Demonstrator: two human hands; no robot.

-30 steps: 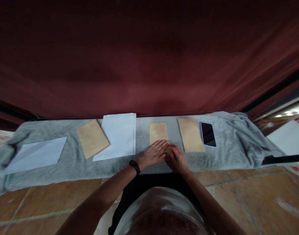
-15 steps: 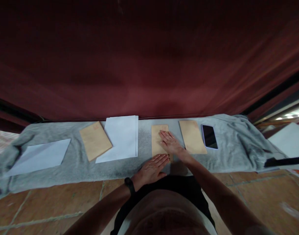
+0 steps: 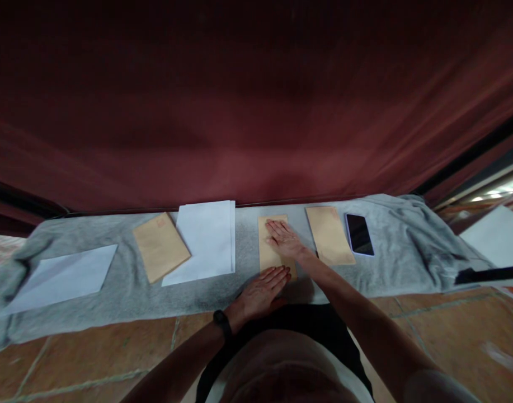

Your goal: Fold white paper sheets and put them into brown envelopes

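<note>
A tan paper envelope [image 3: 266, 252] lies flat on the grey cloth before me. Across its upper part rests my right hand [image 3: 285, 237], palm down with the fingers stretched out. My left hand [image 3: 262, 290] lies over its lower end, fingers extended, a dark watch on the wrist. Both hands touch the envelope and grip nothing. Just right of my right hand is another tan envelope [image 3: 329, 235]. To the left, a tan envelope stack [image 3: 160, 246] with a small reddish mark overlaps white paper sheets [image 3: 208, 240].
Grey cloth [image 3: 390, 246] covers the long, narrow surface. On it, a phone [image 3: 359, 234] with a light purple edge lies at right, and a white sheet [image 3: 67, 277] at far left. A dark red fabric wall [image 3: 248, 140] rises behind. Below are brown floor tiles [image 3: 97, 352].
My right hand has slid slightly left and up across the envelope. My left hand stays at the lower end. The view has tilted a little.
</note>
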